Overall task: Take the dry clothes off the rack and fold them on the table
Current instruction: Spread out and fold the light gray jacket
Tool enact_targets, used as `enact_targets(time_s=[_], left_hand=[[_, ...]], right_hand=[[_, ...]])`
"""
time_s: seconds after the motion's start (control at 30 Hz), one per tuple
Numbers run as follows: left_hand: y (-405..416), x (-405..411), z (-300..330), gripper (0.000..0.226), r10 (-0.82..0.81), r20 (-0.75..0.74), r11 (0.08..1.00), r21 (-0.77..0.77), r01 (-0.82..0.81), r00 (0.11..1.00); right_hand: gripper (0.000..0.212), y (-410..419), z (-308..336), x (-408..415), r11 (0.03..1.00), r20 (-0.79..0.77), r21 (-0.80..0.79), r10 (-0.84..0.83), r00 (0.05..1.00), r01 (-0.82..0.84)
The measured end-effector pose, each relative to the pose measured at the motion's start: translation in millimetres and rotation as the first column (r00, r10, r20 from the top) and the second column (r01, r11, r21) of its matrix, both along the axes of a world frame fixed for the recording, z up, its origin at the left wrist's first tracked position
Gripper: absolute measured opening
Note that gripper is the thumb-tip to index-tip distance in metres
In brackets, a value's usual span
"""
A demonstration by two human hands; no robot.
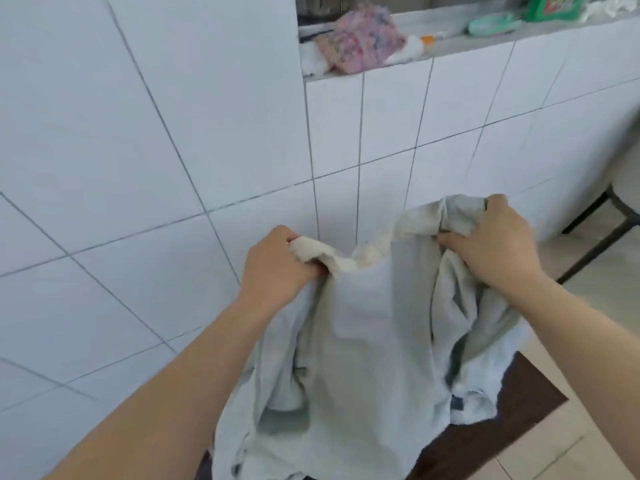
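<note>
I'm gripping the shirt (363, 323) mid-frame, left hand (277, 268) and right hand (491, 244) both clutching bunched fabric; it's risking an uneven fold.

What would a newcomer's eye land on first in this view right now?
First, the pale grey garment held up at centre, gripped by the left hand and the right hand at its top edge, its lower part hanging toward a dark brown surface. Next, the pink patterned cloth on the tiled ledge, upper right.
</note>
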State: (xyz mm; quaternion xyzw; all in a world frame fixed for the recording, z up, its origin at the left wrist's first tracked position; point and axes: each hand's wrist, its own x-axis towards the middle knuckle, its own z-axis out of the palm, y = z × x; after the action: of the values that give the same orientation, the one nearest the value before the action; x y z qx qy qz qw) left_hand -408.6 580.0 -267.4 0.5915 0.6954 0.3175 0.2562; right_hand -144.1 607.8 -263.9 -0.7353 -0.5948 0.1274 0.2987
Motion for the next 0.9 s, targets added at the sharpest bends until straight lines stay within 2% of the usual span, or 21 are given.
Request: enact_targets(time_s=[0.1,0.13,0.23,0.27,0.33,0.37,0.43,0.5,0.57,0.63,0.7,0.73,0.8,0.83,0.87,0.9], left_hand=[[-3.4,-22.7,-90.0,0.039,0.041,-0.017,0.999,0.005,-0.041,0.999],[-3.6,-27.7,-116.6,0.041,0.056,-0.033,0.998,-0.002,-0.056,0.998],[-2.6,-39.2,-187.4,0.063,0.068,-0.069,0.99,-0.119,-0.076,0.995],[-2.3,-42.1,-208.4,0.075,0.035,-0.089,0.982,-0.182,-0.051,0.995],[-0.5,-46.8,-239.6,0.094,-0.066,-0.18,0.95,-0.312,0.007,0.981],[0.0,-47.4,-254.1,0.096,-0.118,-0.243,0.929,-0.37,0.02,0.963],[3.1,-44.2,-270.7,0.079,-0.172,-0.377,0.918,-0.397,0.009,0.91],[7.2,-39.5,-273.4,0.047,-0.147,-0.465,0.955,-0.298,0.002,0.873],[8.8,-45.0,-270.8,0.018,-0.042,-0.452,0.985,-0.168,-0.039,0.891],[14.3,-67.0,-264.2,0.012,0.099,-0.318,0.979,-0.138,-0.149,0.943],[14.0,-88.8,-249.9,0.018,0.269,0.046,0.947,-0.198,-0.255,0.962],[10.1,-93.9,-238.1,0.02,0.33,0.277,0.934,-0.235,-0.269,0.902],[3.6,-91.5,-214.1,0.02,0.405,0.612,0.913,-0.303,-0.273,0.679],[0.2,-86.4,-200.9,0.02,0.423,0.707,0.906,-0.315,-0.284,0.567],[-4.0,-79.4,-187.8,0.018,0.43,0.753,0.901,-0.32,-0.293,0.498],[-6.8,-73.9,-177.1,0.015,0.428,0.767,0.902,-0.329,-0.279,0.477]], right_hand=[[0.082,2.6,-102.1,-15.9,0.996,0.126,-0.036,0.081,0.989,-0.077],[0.083,4.7,-136.7,-20.6,0.988,0.208,-0.09,0.145,0.967,-0.128],[0.056,0.0,-228.2,-32.3,0.939,0.486,-0.278,0.317,0.815,-0.2],[0.054,-0.6,-254.6,-34.3,0.929,0.531,-0.311,0.345,0.774,-0.201],[0.067,3.9,-286.8,-33.5,0.898,0.511,-0.377,0.406,0.757,-0.227],[0.071,9.5,-301.4,-30.9,0.913,0.531,-0.337,0.385,0.755,-0.229],[0.075,21.0,-314.9,-27.9,0.935,0.582,-0.254,0.353,0.732,-0.248],[0.077,32.0,-312.2,-29.3,0.926,0.592,-0.261,0.376,0.713,-0.272],[0.074,37.2,-317.8,-26.9,0.935,0.617,-0.225,0.356,0.702,-0.276],[0.071,40.1,-319.3,-23.1,0.93,0.621,-0.232,0.367,0.692,-0.285],[0.069,43.7,-313.3,-22.4,0.915,0.6,-0.293,0.401,0.692,-0.277],[0.063,45.4,-306.5,-23.9,0.927,0.584,-0.263,0.373,0.721,-0.267],[0.05,42.1,-272.5,-38.5,0.905,0.415,-0.35,0.381,0.826,-0.242],[0.039,34.3,-253.3,-51.3,0.933,0.327,-0.244,0.336,0.883,-0.265],[0.023,22.2,-234.9,-65.6,0.958,0.188,-0.012,0.284,0.94,-0.287],[0.01,3.6,-217.4,-85.2,0.934,0.001,0.18,0.313,0.95,-0.308]])
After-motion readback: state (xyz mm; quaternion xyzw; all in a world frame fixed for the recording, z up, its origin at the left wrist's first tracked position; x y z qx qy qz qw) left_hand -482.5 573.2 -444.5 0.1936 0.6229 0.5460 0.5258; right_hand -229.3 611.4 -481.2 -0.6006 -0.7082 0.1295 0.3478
